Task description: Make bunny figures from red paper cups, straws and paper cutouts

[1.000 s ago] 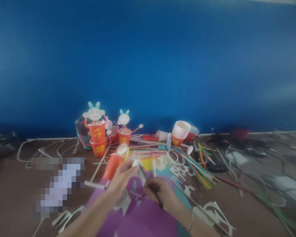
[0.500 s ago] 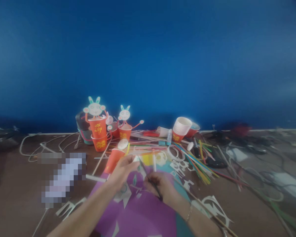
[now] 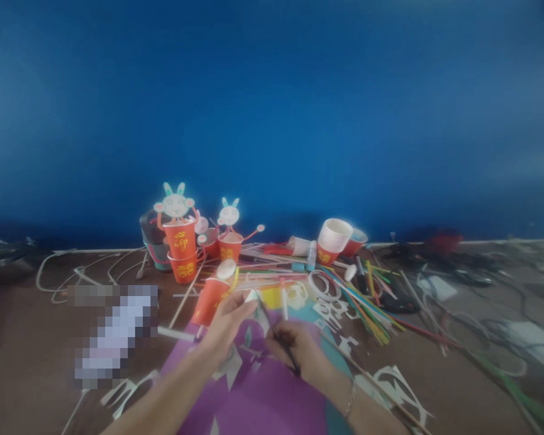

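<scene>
My left hand pinches a small white piece of paper with a green mark between thumb and fingers. My right hand is closed around dark scissors, whose slim blades point up and left toward that piece. Below both hands lies a purple sheet, with white paper scraps and a small green-and-white leaf-shaped piece on it. Just beyond my left hand, an orange paper cup leans with a white disc at its top. The scissors' finger loops are mostly hidden.
Orange cups with rabbit-faced cutouts stand at the back left. A cup stack, rolls of tape and colourful thin sticks lie right of centre. Cables cross the right side. A blurred-out object lies left.
The view has tilted slightly, so things sit a little lower. Both hands keep nearly the same places, with the scissors still beside the small paper piece.
</scene>
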{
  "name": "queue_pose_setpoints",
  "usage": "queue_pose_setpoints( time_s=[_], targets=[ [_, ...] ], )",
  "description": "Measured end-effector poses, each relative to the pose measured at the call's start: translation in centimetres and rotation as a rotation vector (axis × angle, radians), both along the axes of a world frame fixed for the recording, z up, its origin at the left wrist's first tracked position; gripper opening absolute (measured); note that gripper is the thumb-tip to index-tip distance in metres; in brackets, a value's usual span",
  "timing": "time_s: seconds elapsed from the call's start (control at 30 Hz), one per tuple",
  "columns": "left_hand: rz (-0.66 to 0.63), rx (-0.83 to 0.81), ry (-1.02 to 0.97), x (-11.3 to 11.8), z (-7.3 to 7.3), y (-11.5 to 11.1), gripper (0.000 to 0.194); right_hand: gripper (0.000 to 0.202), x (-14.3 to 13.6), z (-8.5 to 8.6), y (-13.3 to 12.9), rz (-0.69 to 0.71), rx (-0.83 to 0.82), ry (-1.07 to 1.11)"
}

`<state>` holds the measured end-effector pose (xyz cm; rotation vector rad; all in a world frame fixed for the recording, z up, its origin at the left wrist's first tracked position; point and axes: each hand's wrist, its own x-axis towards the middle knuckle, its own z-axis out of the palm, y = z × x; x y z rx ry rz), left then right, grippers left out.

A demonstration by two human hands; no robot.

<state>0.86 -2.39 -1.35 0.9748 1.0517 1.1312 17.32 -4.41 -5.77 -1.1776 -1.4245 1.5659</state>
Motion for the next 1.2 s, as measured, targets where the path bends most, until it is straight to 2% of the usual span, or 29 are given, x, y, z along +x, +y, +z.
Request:
queue_pose_setpoints(
  time_s=[0.17, 0.4, 0.63, 0.87, 1.2],
  targets=[
    [-0.081, 0.034, 0.009, -0.4, 0.4, 0.3, 0.018, 0.038, 0.1, -1.1, 0.0, 0.015, -0.056, 0.04],
    [-0.078, 0.047, -0.007, -0.3, 0.3, 0.3, 0.015, 0.037, 0.1, 0.4, -0.1, 0.022, -0.033, -0.002],
    [-0.06, 0.019, -0.025, 0.1, 0.8, 0.0, 0.015, 0.039, 0.0, -0.3, -0.1, 0.021, -0.047, 0.003],
    [-0.059, 0.006, -0.045, 0.0, 0.3, 0.0, 0.016, 0.039, -0.3, 0.9, -0.1, 0.005, 0.039, -0.008],
    [-0.115, 0.032, -0.059, -0.3, 0.3, 0.3, 0.014, 0.039, -0.1, 0.9, -0.1, 0.03, 0.016, -0.004]
  ],
)
